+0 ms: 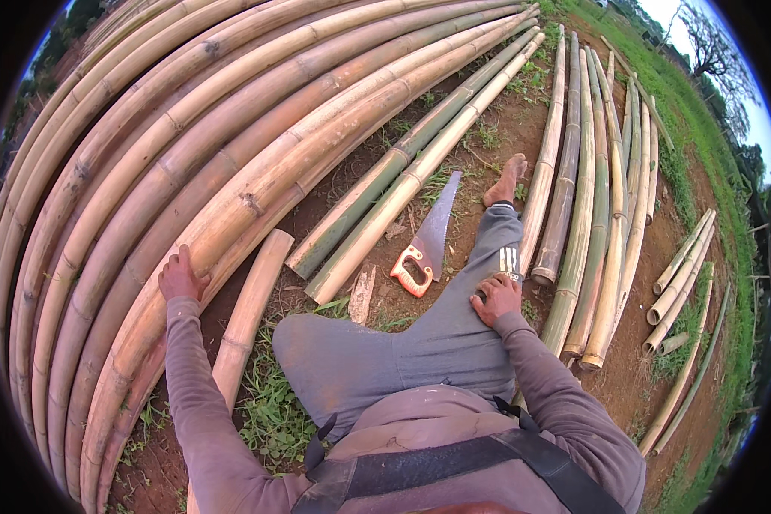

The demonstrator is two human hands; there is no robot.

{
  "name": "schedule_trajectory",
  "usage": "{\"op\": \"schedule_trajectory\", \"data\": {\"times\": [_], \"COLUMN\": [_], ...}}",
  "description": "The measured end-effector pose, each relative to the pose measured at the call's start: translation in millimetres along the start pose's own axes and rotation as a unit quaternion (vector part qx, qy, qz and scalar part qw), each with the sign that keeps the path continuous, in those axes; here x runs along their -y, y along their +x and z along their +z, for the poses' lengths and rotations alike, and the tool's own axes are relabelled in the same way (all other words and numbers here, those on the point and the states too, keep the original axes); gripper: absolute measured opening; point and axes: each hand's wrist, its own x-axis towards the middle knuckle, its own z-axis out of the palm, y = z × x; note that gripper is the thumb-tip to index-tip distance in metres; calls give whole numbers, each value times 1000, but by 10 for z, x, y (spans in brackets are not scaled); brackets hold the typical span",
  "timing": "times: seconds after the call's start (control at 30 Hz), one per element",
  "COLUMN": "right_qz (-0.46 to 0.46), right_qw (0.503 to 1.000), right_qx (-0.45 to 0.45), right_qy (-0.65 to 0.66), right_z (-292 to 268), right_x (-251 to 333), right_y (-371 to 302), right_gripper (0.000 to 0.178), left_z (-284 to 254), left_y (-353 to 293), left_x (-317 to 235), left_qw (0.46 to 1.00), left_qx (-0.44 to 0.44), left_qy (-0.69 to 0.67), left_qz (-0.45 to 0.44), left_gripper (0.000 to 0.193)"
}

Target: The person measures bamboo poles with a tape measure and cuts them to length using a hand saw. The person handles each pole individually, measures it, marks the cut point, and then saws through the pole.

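My left hand (182, 275) rests on top of a thick tan bamboo pole (223, 216), the nearest of the long stack, fingers spread over its curve without wrapping it. Against my grey-trousered leg (454, 330) lies my right hand (496, 299), its fingers curled in; a small dark spot shows at them, and what they hold, if anything, I cannot make out. A handsaw (434, 231) with an orange and white handle lies on the soil between my legs and the poles, touched by neither hand.
Long bamboo poles (128, 184) fill the left side. Two cut poles (420, 167) lie ahead of me, and a shorter piece (247, 321) is beside my left arm. More poles (595, 197) line my right, with short offcuts (684, 265) beyond. A wood sliver (362, 294) lies near the saw.
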Motion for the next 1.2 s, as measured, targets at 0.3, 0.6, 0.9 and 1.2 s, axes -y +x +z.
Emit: {"op": "schedule_trajectory", "data": {"times": [0.3, 0.6, 0.9, 1.2], "right_qz": [27, 57, 34, -119], "right_qw": [998, 996, 987, 987], "right_qx": [49, 37, 91, 108], "right_qy": [-25, -51, -131, 0], "right_z": [-107, -159, -145, -21], "right_x": [83, 266, 320, 526], "right_y": [62, 235, 225, 1139], "right_gripper": [45, 41, 48, 51], "left_z": [-630, -87, 154, 946], "left_y": [803, 1248, 212, -959], "left_x": [532, 692, -84, -335], "left_qw": [988, 989, 953, 549], "left_qx": [-149, -55, -209, -223], "left_qy": [35, 94, -200, -679], "left_qz": [-35, -97, -90, -433], "left_gripper": [86, 83, 75, 90]}}
